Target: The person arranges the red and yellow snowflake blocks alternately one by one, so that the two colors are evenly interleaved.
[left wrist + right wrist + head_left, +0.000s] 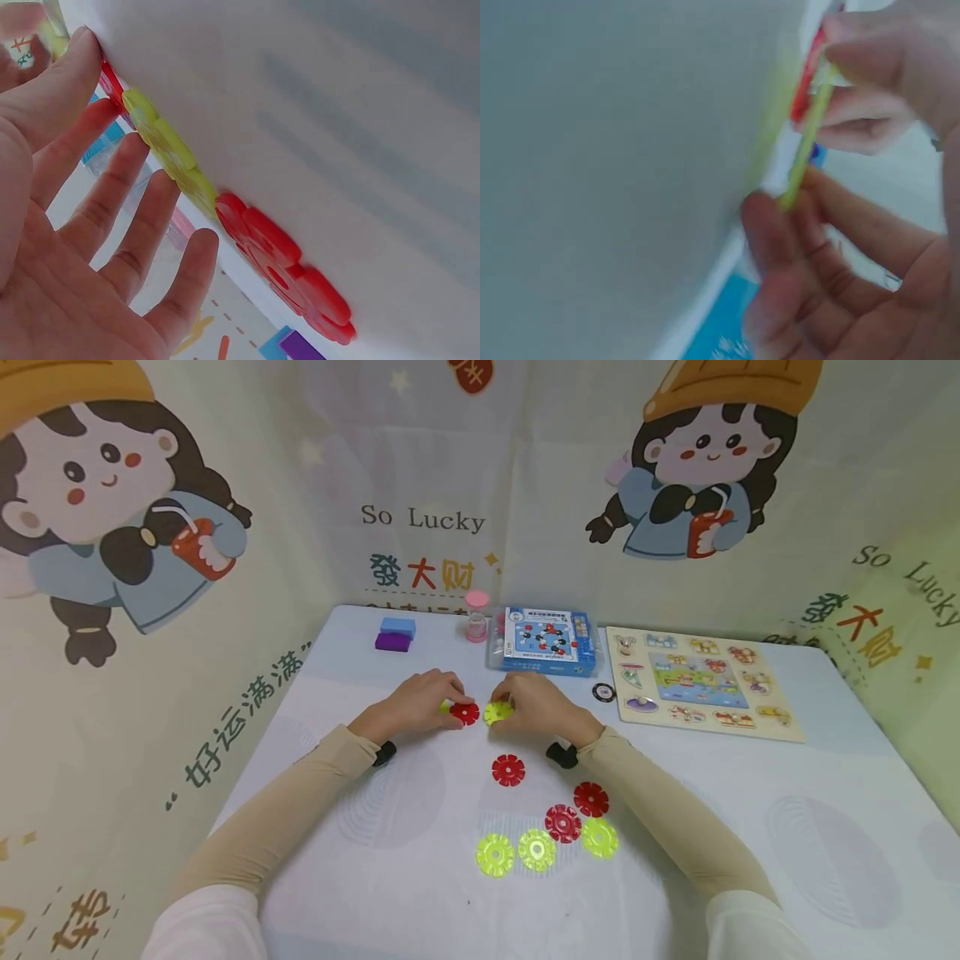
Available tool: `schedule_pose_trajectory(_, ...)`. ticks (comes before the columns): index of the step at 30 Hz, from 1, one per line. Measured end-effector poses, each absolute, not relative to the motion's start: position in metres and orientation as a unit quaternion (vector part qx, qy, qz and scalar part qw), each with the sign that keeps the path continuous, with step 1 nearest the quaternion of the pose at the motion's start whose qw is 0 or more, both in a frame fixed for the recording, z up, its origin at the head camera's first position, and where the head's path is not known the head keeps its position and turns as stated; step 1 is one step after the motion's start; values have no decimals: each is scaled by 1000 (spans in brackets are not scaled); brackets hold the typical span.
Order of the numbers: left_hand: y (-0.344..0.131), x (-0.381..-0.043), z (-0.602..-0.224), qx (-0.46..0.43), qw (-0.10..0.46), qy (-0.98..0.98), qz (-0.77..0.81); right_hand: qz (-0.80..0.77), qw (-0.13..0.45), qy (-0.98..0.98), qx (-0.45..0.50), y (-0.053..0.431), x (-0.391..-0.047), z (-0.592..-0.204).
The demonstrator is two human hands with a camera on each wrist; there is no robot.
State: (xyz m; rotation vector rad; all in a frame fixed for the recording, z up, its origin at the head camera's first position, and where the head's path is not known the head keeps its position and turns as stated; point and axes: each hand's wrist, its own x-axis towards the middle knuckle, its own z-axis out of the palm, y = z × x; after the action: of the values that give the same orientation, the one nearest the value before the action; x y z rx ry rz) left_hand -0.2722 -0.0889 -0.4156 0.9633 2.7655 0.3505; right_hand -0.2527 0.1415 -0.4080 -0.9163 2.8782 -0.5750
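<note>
My left hand (420, 703) pinches a red notched plastic disc (465, 714) between thumb and index finger, its other fingers spread. Beside those fingers, in the left wrist view, a yellow-green disc (169, 142) and another red disc (277, 262) lie in a row with it on the white table. Facing it, my right hand (536, 703) grips a yellow-green disc (497, 713) by its edges, tilted up on edge in the right wrist view (810, 135). A small gap separates the two held discs in the head view.
Nearer me lie several loose red discs (508, 770) and yellow-green discs (537, 850). At the back stand blue and purple blocks (393, 642), a pink hourglass (476, 618) and a blue molecule-set box (551, 643). A black chip (603, 692) and a wooden puzzle board (630, 635) are at right.
</note>
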Motion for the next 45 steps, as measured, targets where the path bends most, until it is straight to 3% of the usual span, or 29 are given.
schedule_pose_trajectory(10, -81, -275, -405, 315, 128, 933, 120, -170, 48, 946, -271, 138, -247, -412)
schedule_pose_trajectory(15, -65, -281, -400, 323, 138, 929, 119, -182, 67, 941, -277, 147, -216, -408)
schedule_pose_trajectory(21, -46, -282, -401, 362, 148, 912, 123, -143, 124, 908, -373, 161, -172, -406)
schedule_pose_trajectory(29, -43, -280, -404, 381, 135, 908, 111, -122, 83, 899, -412, 157, -163, -411)
schedule_pose_trajectory(40, -37, -283, -414, 383, 122, 910, 101, -133, 123, 902, -391, 154, -158, -411)
schedule_pose_trajectory(45, -35, -283, -413, 380, 121, 911, 103, -92, 67, 905, -410, 152, -153, -412)
